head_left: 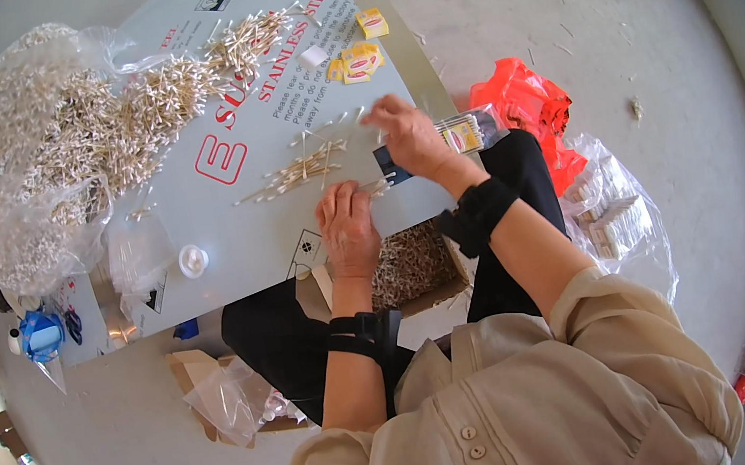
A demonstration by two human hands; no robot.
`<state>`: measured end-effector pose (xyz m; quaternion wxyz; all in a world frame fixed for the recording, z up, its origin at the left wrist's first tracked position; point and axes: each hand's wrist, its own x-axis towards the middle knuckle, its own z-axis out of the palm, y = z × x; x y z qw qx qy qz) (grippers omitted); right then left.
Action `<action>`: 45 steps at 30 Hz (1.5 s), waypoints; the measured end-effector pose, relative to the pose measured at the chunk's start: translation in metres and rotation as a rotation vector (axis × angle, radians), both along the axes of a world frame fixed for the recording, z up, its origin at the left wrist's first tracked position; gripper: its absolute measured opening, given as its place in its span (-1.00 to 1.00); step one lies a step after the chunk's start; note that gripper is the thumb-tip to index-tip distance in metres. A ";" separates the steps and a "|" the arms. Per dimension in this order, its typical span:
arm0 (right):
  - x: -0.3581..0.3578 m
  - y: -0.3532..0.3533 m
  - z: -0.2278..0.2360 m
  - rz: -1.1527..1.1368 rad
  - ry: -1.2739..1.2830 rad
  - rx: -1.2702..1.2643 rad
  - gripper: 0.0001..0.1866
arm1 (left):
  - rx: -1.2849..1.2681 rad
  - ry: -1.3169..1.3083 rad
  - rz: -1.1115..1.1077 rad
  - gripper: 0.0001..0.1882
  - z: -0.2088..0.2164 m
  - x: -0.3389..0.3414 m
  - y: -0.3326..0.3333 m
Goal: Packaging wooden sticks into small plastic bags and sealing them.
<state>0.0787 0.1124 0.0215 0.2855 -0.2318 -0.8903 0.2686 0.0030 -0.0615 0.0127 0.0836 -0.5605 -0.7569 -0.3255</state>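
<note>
My left hand point(348, 227) rests at the table's near edge, its fingers closed round a few cotton swabs point(380, 186) whose white tips stick out to the right. Further right and a little higher, my right hand point(414, 140) has its fingers curled into a pinch; what lies between them is too small to make out. Loose cotton swabs point(297, 172) are scattered just left of it. A small dark block point(393, 165) lies under my right hand. Beside that wrist, a clear pack of swabs with a yellow label point(461, 134) sits at the table's right edge.
A large heap of swabs point(67, 137) in clear plastic covers the table's left. Yellow cards point(356, 63) lie at the far right, a small white tub point(193, 261) near the front. Below are a box of swabs point(414, 270), a red bag point(524, 101) and a clear bag of packs point(618, 224).
</note>
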 end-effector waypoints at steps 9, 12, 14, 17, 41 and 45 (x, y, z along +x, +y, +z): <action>-0.019 0.053 0.011 0.255 -0.313 -0.091 -0.41 | -0.031 -0.019 -0.012 -0.86 0.000 0.001 0.000; -0.032 0.056 0.007 0.292 -0.291 -0.132 -0.52 | -0.032 -0.033 -0.008 -0.86 0.001 0.003 0.002; -0.034 0.056 0.003 0.322 -0.282 -0.136 -0.60 | -0.050 -0.045 -0.011 -0.87 0.001 0.002 0.001; -0.030 0.054 0.000 0.281 -0.335 -0.164 -0.80 | -0.045 -0.044 0.014 -0.88 0.000 0.002 0.003; 0.001 -0.024 0.022 0.200 -0.114 -0.188 -0.56 | 0.036 -0.118 0.084 -0.63 -0.003 -0.013 -0.003; 0.003 -0.038 0.031 0.210 -0.107 -0.089 -0.27 | 0.171 -0.069 0.257 -0.57 -0.008 -0.072 -0.003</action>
